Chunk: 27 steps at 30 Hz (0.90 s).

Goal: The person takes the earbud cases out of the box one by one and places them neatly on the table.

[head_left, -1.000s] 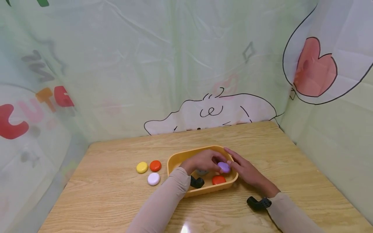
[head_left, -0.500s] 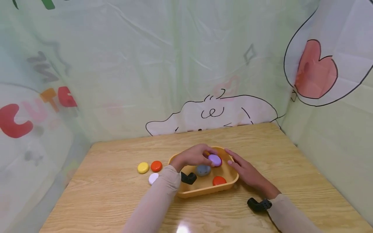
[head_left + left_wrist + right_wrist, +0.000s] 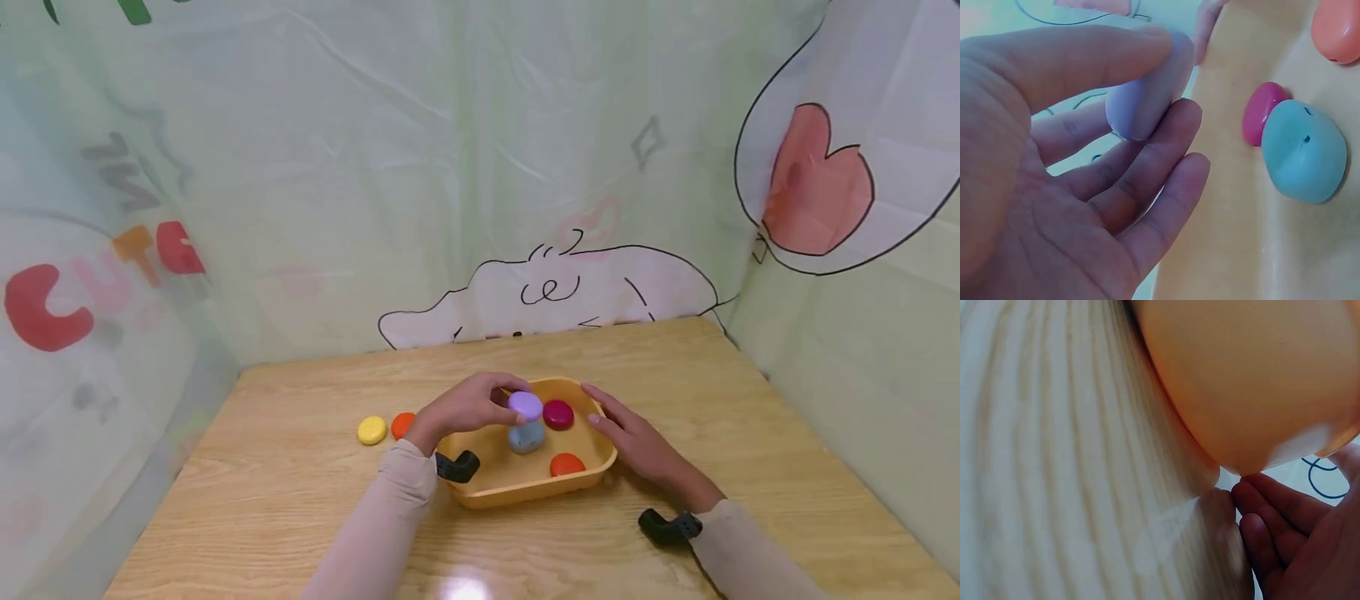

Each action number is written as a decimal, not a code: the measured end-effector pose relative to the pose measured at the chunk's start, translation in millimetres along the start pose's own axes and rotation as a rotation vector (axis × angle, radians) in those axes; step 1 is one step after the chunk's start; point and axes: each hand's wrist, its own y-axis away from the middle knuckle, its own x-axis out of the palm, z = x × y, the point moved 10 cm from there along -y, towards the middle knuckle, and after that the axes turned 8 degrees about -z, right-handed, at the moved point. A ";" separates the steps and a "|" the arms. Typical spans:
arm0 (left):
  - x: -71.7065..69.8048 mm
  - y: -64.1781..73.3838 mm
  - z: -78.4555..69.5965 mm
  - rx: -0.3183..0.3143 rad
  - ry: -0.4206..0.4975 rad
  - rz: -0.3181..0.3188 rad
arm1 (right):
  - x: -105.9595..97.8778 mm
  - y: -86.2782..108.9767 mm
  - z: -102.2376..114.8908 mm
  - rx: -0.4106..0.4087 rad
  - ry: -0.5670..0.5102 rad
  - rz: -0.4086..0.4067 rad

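My left hand [image 3: 468,407] pinches a smooth purple pebble-shaped disc [image 3: 525,406] between thumb and fingers. It holds the disc raised over the yellow-orange tray [image 3: 510,500]; the left wrist view shows the disc [image 3: 1147,100] on edge under the thumb. Inside the tray lie a thicker light-blue rounded piece [image 3: 527,438], a dark magenta disc [image 3: 558,414] and an orange-red disc [image 3: 567,465]. At the tray's right end my right hand [image 3: 633,437] rests with extended fingers along the rim. In the right wrist view, its fingertips [image 3: 1247,487] touch the tray's outer wall [image 3: 1241,394].
Left of the tray, a yellow disc [image 3: 372,430] and an orange-red disc [image 3: 403,425] lie on the wooden table [image 3: 300,483], the latter partly hidden by the left forearm. A printed curtain [image 3: 337,208] hangs behind the table.
My left hand has moved left and up with the purple disc, uncovering the magenta disc and the light-blue piece. The white disc on the table is now hidden by the left sleeve. The right hand stays put.
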 end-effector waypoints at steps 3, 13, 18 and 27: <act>-5.7 5.6 -0.6 0.020 0.032 -0.028 | -1.8 -2.1 1.9 -0.007 0.002 -0.004; -20.5 31.0 10.5 0.014 0.088 -0.179 | 0.9 -2.0 1.7 -0.013 0.001 -0.002; -23.8 44.4 11.5 -0.004 0.052 -0.226 | -0.4 0.6 2.0 -0.017 0.018 -0.010; -31.0 61.9 24.1 0.001 0.082 -0.276 | 0.8 0.0 2.5 -0.012 0.019 -0.010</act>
